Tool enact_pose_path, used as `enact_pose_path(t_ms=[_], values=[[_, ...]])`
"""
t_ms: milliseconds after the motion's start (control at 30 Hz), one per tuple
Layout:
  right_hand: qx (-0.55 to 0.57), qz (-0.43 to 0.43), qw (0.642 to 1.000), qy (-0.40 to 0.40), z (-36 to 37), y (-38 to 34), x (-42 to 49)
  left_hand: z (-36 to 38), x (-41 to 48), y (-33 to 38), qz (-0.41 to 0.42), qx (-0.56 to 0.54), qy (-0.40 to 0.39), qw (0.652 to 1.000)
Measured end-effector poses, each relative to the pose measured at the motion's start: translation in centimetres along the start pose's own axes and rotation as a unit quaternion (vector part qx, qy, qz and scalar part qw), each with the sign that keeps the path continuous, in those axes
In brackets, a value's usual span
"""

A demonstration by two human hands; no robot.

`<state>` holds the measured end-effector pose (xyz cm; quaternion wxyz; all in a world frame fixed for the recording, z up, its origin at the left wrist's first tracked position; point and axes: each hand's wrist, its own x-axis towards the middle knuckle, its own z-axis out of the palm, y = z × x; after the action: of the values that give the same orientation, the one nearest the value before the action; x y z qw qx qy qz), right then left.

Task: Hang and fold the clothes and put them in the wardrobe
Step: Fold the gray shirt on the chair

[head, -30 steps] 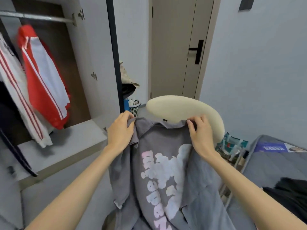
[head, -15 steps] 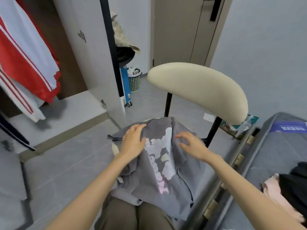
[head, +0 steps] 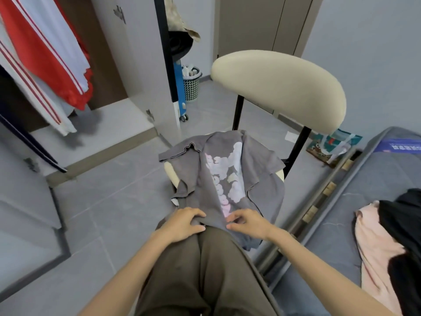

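Note:
A grey T-shirt point(head: 262, 192) with a pale pink and white print lies on the seat of a chair point(head: 280, 85), its sides folded inward. My left hand point(head: 184, 223) grips the shirt's near hem at the left. My right hand point(head: 247, 222) pinches the same hem at the right. Both hands sit just above my knees in olive trousers. The open wardrobe point(head: 95, 124) stands at the left with a red and white jacket point(head: 47, 53) hanging inside.
A grey bed point(head: 373, 201) at the right carries a pink garment point(head: 376, 254) and a black garment point(head: 405, 226). A mesh bin point(head: 191, 85) stands by the door behind the chair. A printed bag point(head: 330, 144) lies on the floor by the bed.
The shirt went from held up in the air to lying on the chair seat. Both hands slid from its upper part down to the near hem.

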<state>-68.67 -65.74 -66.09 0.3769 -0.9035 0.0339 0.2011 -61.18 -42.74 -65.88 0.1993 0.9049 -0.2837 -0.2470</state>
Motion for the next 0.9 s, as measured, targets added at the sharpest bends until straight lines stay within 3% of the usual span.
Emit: enact_pose_path(t_ms=[100,300,367,467,567,767,900], values=[[-0.02,-0.01,0.999,0.039,1.3,-0.8,0.5,0.0,-1.5,-1.0,0.01,-0.015,0.016,1.0],[-0.126,0.007,0.987,0.1,1.2,-2.0,0.7,-0.4,-2.3,-0.6,0.001,0.083,0.107,0.991],[-0.102,0.005,0.976,0.19,-0.1,-2.4,0.6,-0.7,-2.8,-0.7,0.024,0.047,0.135,0.989],[0.012,-0.003,0.957,0.289,-2.1,-2.7,0.5,-1.3,-4.0,-0.7,0.067,-0.095,0.196,0.974],[0.077,-0.03,0.959,0.272,-2.5,-3.3,0.4,-2.3,-4.7,0.3,0.094,-0.187,0.219,0.953],[-0.035,-0.102,0.985,0.131,2.4,-3.8,-0.8,-3.5,-5.4,2.5,0.111,-0.269,0.228,0.929],[-0.031,-0.09,0.962,0.255,3.0,-4.3,-1.6,-3.9,-5.6,2.6,0.11,-0.243,0.243,0.933]])
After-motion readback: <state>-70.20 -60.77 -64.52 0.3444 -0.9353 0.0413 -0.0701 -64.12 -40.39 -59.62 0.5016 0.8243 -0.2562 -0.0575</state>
